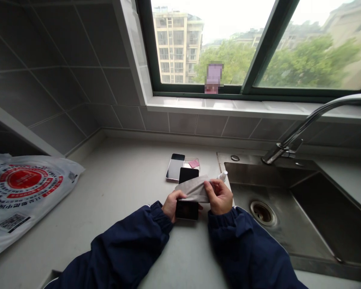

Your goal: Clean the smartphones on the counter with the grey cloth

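Observation:
My left hand (171, 205) is wrapped round a dark smartphone (187, 211), its thumb over the front and fingertips showing at the far edge. A light grey cloth (195, 188) with a zigzag edge lies across the phone's middle, hiding part of the screen. My right hand (220, 196) pinches the cloth's right end between thumb and fingers. Just beyond the held phone, a second phone (175, 166) lies flat on the counter. Beside it is a clear case (187, 160) with a pink piece (194, 163) on it. A small white-capped bottle (222, 176) is partly hidden behind my right hand.
To the right is a steel sink (301, 208) with a curved faucet (307, 124). A printed white plastic bag (27, 192) sits on the left of the white counter (120, 172). A tiled wall and window (216, 48) stand behind.

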